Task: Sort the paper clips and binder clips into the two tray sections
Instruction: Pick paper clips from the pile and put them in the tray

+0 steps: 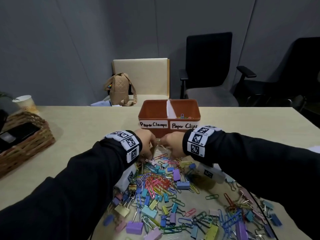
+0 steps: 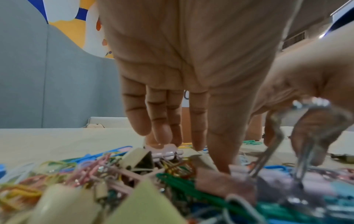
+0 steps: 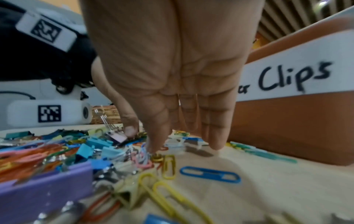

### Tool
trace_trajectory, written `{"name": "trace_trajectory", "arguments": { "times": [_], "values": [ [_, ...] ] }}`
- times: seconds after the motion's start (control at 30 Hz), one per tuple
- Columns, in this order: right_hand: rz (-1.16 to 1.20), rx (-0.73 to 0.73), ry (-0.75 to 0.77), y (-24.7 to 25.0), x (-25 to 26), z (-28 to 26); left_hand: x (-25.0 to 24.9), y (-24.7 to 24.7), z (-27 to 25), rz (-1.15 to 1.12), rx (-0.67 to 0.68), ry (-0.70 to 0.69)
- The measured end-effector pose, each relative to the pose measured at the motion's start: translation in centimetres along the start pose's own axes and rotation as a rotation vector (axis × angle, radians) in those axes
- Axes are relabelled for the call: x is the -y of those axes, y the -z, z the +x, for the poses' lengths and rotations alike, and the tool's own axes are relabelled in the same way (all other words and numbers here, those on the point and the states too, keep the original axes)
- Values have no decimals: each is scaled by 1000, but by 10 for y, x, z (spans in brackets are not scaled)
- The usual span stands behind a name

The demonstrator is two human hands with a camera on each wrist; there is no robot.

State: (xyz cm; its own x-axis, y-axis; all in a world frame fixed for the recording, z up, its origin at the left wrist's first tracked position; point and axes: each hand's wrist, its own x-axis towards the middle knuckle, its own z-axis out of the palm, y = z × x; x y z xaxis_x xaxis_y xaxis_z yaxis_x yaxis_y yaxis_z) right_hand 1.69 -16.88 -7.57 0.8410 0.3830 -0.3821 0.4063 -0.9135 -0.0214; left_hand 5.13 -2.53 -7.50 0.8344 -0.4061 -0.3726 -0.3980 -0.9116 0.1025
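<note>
Head view: left hand [image 1: 147,144], right hand [image 1: 173,145] at colourful clip pile [image 1: 173,196] before orange two-section tray [image 1: 168,116]. Wrist views: both hands' fingers extended, relaxed, tips touching clips; wicker basket [image 1: 26,139] left on bench [image 1: 86,127].

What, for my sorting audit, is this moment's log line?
left hand: fingers in clip pile | right hand: fingertip on paper clips | tray: loose clips in right section

In the head view both wrist bands hide the fingertips of the left hand [image 1: 147,144] and the right hand [image 1: 173,144], and the nearest binder clips [image 2: 76,204] are blurred.
</note>
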Motion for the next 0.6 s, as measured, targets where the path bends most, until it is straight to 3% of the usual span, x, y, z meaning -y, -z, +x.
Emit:
{"name": "trace_trajectory", "arguments": {
  "times": [0.27,0.5,0.6],
  "values": [
    [-57,25,70,-8,1,1,7,-3,-9,-51,32,-15],
    [-56,-18,68,-12,1,-12,-2,-4,-5,110,8,-63],
    [-41,-49,76,-13,7,-12,-6,-8,4,133,-62,-78]
  ]
}}
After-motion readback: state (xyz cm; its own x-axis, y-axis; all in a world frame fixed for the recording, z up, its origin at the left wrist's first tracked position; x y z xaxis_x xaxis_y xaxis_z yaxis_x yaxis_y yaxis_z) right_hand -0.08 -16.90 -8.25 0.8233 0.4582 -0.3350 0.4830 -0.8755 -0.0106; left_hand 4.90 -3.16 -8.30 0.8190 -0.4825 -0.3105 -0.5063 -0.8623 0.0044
